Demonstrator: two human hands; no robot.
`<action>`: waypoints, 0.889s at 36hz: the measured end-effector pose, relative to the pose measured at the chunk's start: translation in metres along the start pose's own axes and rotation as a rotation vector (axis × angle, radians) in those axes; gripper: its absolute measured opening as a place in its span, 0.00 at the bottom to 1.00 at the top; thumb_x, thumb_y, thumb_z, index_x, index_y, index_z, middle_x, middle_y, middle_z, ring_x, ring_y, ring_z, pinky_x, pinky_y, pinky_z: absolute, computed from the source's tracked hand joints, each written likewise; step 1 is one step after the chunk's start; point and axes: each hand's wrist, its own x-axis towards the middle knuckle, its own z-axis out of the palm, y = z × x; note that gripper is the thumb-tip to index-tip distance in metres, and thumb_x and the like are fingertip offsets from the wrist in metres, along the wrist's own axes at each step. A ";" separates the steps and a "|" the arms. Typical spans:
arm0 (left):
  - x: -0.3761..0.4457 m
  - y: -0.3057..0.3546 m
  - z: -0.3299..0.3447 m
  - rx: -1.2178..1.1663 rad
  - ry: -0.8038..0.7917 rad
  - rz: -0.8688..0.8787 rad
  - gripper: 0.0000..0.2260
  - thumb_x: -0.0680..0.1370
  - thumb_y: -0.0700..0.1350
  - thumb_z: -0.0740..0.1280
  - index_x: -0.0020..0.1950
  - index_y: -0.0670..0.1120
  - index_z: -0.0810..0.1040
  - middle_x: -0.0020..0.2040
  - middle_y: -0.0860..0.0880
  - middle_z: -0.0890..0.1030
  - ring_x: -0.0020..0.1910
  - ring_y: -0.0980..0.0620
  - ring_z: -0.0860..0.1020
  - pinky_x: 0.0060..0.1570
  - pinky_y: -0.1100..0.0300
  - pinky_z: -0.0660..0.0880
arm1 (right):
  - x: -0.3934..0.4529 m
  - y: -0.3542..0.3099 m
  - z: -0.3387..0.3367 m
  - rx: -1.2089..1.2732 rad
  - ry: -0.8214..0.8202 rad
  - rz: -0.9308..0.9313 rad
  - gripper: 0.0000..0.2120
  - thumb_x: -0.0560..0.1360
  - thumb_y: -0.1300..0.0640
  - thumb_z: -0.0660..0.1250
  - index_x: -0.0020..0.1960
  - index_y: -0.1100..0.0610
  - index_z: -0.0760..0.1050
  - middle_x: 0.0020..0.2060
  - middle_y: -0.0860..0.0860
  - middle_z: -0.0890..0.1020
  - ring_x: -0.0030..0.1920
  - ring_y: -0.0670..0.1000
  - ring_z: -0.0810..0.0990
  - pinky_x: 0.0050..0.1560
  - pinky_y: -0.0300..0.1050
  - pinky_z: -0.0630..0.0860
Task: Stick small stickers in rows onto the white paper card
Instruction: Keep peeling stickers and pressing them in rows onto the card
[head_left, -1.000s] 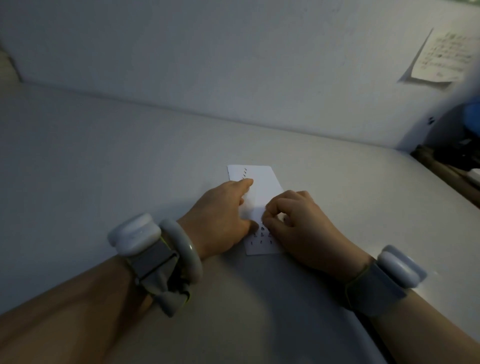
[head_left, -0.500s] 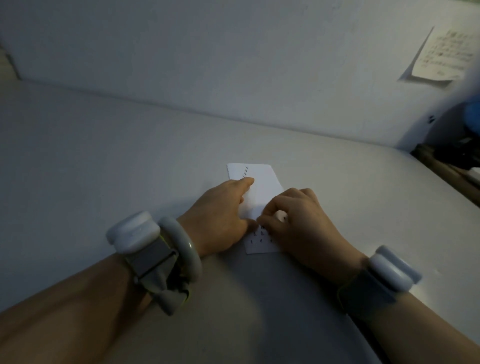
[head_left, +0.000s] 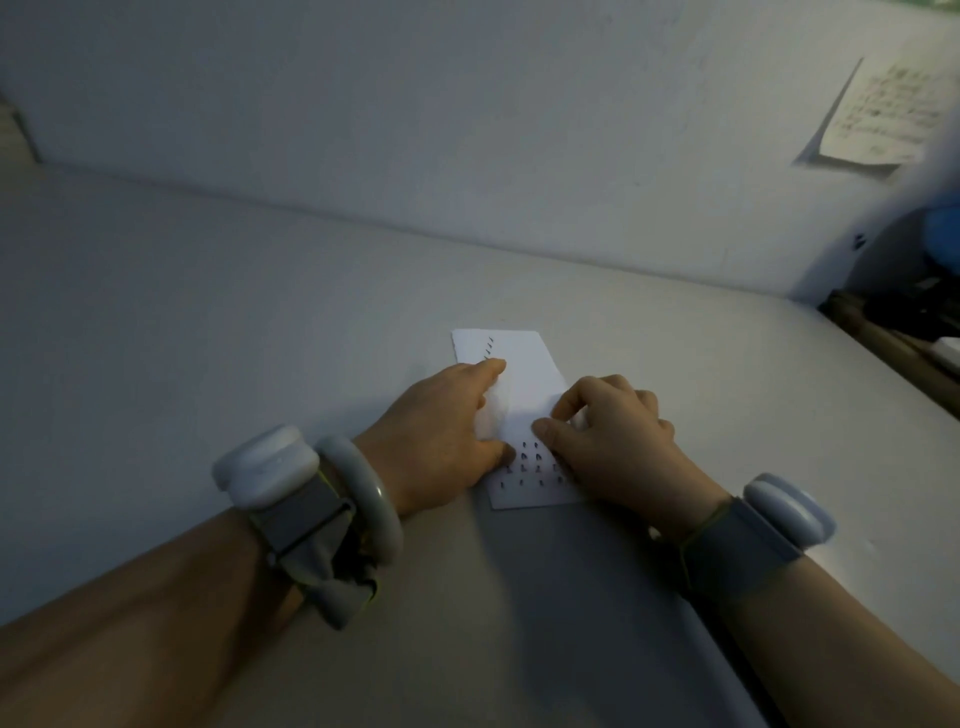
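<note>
Resting on the table (head_left: 260, 312), the card (head_left: 527, 364) lies between your hands, its near end carrying rows of small dark stickers (head_left: 530, 465) and a short column of marks (head_left: 488, 345) at its far left; none can be read. A note (head_left: 883, 111) on the far right wall bears handwriting too blurred to read. Your left hand (head_left: 441, 441) lies flat on the card's left edge, fingers straight, pressing it down. Your right hand (head_left: 613, 441) curls, thumb and forefinger pinched together on the card just beyond the stickers; what they hold, you cannot tell.
</note>
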 end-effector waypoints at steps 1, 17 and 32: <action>0.000 0.000 0.000 -0.002 -0.001 -0.001 0.34 0.74 0.49 0.68 0.75 0.50 0.54 0.70 0.50 0.66 0.65 0.54 0.69 0.62 0.64 0.63 | 0.000 0.001 -0.001 0.001 0.008 0.006 0.08 0.73 0.44 0.63 0.46 0.48 0.71 0.56 0.48 0.69 0.61 0.54 0.64 0.57 0.50 0.61; 0.000 0.000 0.000 0.008 -0.004 0.003 0.34 0.75 0.49 0.68 0.75 0.50 0.54 0.70 0.50 0.66 0.66 0.54 0.67 0.64 0.63 0.62 | -0.001 0.007 -0.003 -0.105 0.041 0.031 0.25 0.70 0.37 0.63 0.63 0.48 0.67 0.62 0.50 0.68 0.65 0.54 0.60 0.60 0.52 0.60; 0.000 -0.002 0.000 -0.109 0.112 0.017 0.32 0.74 0.49 0.69 0.74 0.49 0.59 0.67 0.52 0.71 0.58 0.57 0.73 0.56 0.67 0.67 | -0.004 0.014 -0.008 -0.108 0.110 0.045 0.22 0.75 0.45 0.61 0.67 0.49 0.65 0.66 0.50 0.67 0.68 0.55 0.57 0.64 0.53 0.59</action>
